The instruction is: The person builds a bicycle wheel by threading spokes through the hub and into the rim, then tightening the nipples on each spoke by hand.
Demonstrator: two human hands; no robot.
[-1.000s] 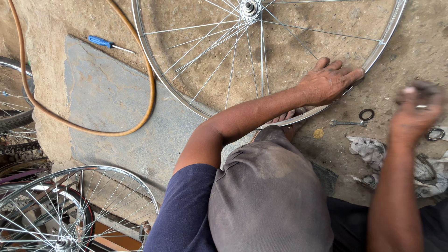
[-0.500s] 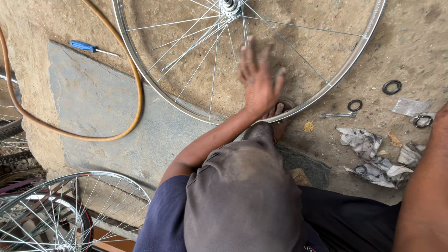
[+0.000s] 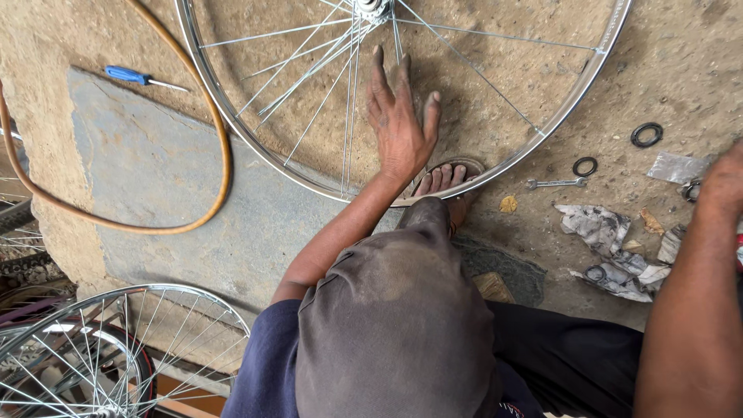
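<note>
While the left hand (image 3: 398, 124) lay spread flat, fingers open and gripping nothing, it rested across the thin spokes (image 3: 348, 93) of a silver bicycle wheel (image 3: 232, 128) lying on the dusty ground. Just beyond its fingertips sat the hub (image 3: 370, 8), and just behind its wrist the rim passed over the toes of a sandalled foot (image 3: 445, 179). Far to the left of that hand, an orange hose (image 3: 220, 155) curved round the rim, with a blue-handled screwdriver (image 3: 135, 76) beyond it. To the right of the hand, outside the rim, lay a small spanner (image 3: 556, 183), two black rings (image 3: 646, 135) and crumpled rags (image 3: 607, 248). The right hand (image 3: 724, 182) reached to the frame's edge near those rags; whether it was open or holding anything could not be told. Another spoked wheel (image 3: 116, 348) stood below and left of the left arm.
</note>
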